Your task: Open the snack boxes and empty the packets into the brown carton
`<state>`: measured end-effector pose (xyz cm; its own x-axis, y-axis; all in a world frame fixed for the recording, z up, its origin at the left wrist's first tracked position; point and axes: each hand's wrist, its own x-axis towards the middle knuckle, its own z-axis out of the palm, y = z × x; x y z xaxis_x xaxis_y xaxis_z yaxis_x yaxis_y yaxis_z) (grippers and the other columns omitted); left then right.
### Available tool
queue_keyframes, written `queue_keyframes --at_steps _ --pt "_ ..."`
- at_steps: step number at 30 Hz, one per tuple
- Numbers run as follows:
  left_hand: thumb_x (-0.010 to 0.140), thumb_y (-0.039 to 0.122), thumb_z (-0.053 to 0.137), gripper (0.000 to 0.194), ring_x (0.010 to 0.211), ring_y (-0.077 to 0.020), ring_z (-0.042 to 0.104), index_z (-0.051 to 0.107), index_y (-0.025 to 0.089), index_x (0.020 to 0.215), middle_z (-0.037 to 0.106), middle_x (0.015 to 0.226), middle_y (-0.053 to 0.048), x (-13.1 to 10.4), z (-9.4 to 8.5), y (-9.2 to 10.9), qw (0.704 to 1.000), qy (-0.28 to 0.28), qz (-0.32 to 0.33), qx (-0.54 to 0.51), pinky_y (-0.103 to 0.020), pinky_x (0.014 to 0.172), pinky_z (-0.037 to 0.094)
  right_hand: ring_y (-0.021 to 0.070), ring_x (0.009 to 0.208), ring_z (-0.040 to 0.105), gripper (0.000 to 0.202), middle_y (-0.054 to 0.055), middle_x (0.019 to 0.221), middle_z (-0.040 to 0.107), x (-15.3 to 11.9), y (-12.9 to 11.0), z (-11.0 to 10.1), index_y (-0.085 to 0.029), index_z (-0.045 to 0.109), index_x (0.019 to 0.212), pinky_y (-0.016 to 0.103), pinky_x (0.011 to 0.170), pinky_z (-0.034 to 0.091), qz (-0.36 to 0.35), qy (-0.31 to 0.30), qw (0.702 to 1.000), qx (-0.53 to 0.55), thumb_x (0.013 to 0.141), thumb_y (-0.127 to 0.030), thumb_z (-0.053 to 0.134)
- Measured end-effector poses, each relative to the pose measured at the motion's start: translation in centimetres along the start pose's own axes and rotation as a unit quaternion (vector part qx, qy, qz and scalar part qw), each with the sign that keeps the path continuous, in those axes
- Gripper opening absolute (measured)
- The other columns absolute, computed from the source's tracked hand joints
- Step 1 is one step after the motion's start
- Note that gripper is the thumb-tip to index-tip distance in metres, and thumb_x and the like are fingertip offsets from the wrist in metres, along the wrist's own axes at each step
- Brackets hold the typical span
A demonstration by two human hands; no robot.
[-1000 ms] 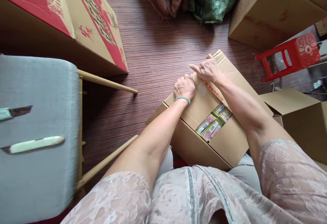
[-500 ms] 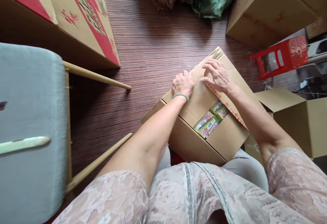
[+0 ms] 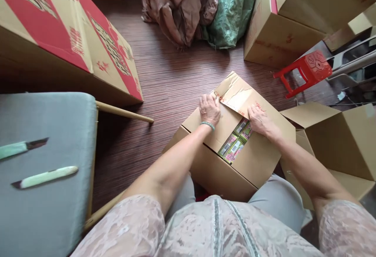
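Observation:
A brown cardboard box (image 3: pixel 216 133) sits in front of my knees. Through the gap between its top flaps, several green-and-pink packets (image 3: pixel 235 146) with barcodes show. My left hand (image 3: pixel 209 109), a beaded bracelet at its wrist, rests with curled fingers on the near flap, by a strip with red print; what it pinches is hidden. My right hand (image 3: pixel 260 121) is closed at the edge of the far flap (image 3: pixel 266 110), its fingertips partly out of sight. Part of that flap's surface looks torn and pale along the red-printed edge.
Two pale-handled knives (image 3: pixel 48 177) lie on a grey padded stool (image 3: pixel 44 218) at left. An opened carton (image 3: pixel 337 143) and a red plastic stool (image 3: pixel 315 67) are at right. Brown and green sacks (image 3: pixel 235 14) stand ahead, between large cartons (image 3: pixel 114 59) on both sides.
My right hand has closed from a spread pose and come down onto the far flap's edge. That flap now shows a torn, pale patch. The view has tilted up.

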<state>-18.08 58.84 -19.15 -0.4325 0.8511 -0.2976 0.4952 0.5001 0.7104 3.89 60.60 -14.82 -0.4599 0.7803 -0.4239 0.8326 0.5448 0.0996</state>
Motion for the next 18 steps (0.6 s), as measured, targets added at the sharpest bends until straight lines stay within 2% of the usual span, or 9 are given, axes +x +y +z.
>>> queue_keyframes --at_steps 2,4,5,7,8,11,14,16,18 --pt "0.107 0.043 0.049 0.033 0.122 -0.0314 0.068 0.071 0.019 0.103 0.075 0.114 -0.018 -0.9 0.9 2.1 0.982 -0.096 -0.1 -0.131 -0.043 0.105 0.056 0.0382 0.122 0.061 0.049 0.03 0.131 0.065 0.1 -0.2 -0.9 -0.002 0.064 0.131 0.045 0.103 0.05 0.011 -0.014 1.0 0.003 0.086 -0.001 0.045" --pt "0.106 0.045 0.053 0.035 0.094 -0.0267 0.075 0.069 0.018 0.092 0.074 0.086 -0.014 -1.4 2.1 3.7 0.924 -0.184 -0.204 -0.266 -0.034 0.084 0.062 0.0367 0.117 0.062 0.045 0.029 0.125 0.066 0.0 -0.7 -0.9 -0.004 0.065 0.126 0.042 0.098 0.051 0.027 -0.012 1.0 0.003 0.085 -0.001 0.046" --pt "0.106 0.041 0.056 0.032 0.081 -0.0231 0.074 0.068 0.017 0.09 0.071 0.077 -0.011 -1.5 2.6 4.3 0.89 -0.207 -0.242 -0.326 -0.03 0.075 0.062 0.0365 0.116 0.062 0.045 0.029 0.125 0.065 0.0 -1.0 -0.7 -0.003 0.064 0.127 0.041 0.094 0.052 0.042 -0.004 0.999 0.001 0.086 -0.001 0.046" --pt "0.103 0.028 0.059 0.022 0.063 -0.0156 0.068 0.065 0.015 0.087 0.067 0.068 -0.006 -1.5 3.4 5.0 0.831 -0.213 -0.294 -0.421 -0.023 0.065 0.058 0.0365 0.114 0.061 0.047 0.03 0.127 0.063 0.3 -2.1 0.2 -0.002 0.06 0.134 0.041 0.087 0.053 0.089 0.023 0.996 -0.008 0.09 -0.004 0.045" --pt "0.102 0.021 0.059 0.018 0.058 -0.0133 0.064 0.063 0.014 0.085 0.066 0.066 -0.005 -1.4 3.7 5.1 0.815 -0.205 -0.309 -0.445 -0.021 0.063 0.057 0.0364 0.114 0.061 0.048 0.03 0.129 0.062 0.6 -2.7 0.6 -0.001 0.057 0.138 0.041 0.086 0.053 0.112 0.038 0.993 -0.014 0.092 -0.006 0.044" --pt "0.094 0.01 0.061 0.015 0.051 -0.0104 0.058 0.062 0.013 0.08 0.062 0.061 -0.003 -1.3 4.4 4.8 0.828 -0.178 -0.306 -0.434 -0.019 0.058 0.054 0.035 0.115 0.061 0.047 0.03 0.131 0.061 2.6 -4.9 1.2 -0.001 0.055 0.142 0.041 0.09 0.053 0.142 0.072 0.987 -0.02 0.099 -0.008 0.037" --pt "0.087 0.005 0.067 0.016 0.05 -0.0076 0.054 0.06 0.013 0.075 0.058 0.059 0.0 -1.2 4.7 4.6 0.848 -0.159 -0.286 -0.417 -0.017 0.055 0.049 0.0347 0.115 0.061 0.05 0.032 0.132 0.061 4.9 -6.3 0.5 -0.002 0.055 0.144 0.04 0.086 0.054 0.149 0.063 0.987 -0.012 0.101 -0.005 0.028" --pt "0.087 0.004 0.067 0.019 0.051 -0.0069 0.054 0.058 0.013 0.072 0.059 0.061 -0.001 -1.0 4.7 4.6 0.866 -0.159 -0.262 -0.394 -0.017 0.055 0.047 0.0346 0.114 0.062 0.051 0.032 0.132 0.061 5.8 -6.3 -0.3 -0.002 0.056 0.143 0.038 0.083 0.054 0.147 0.038 0.988 -0.012 0.101 -0.004 0.027" --pt "0.089 0.006 0.066 0.02 0.058 -0.011 0.061 0.059 0.013 0.072 0.063 0.065 -0.005 -0.8 4.2 4.3 0.888 -0.169 -0.23 -0.36 -0.021 0.06 0.051 0.0337 0.112 0.064 0.048 0.031 0.131 0.062 6.1 -5.6 -1.2 -0.001 0.057 0.141 0.038 0.086 0.054 0.114 0.016 0.993 -0.02 0.101 -0.006 0.03"
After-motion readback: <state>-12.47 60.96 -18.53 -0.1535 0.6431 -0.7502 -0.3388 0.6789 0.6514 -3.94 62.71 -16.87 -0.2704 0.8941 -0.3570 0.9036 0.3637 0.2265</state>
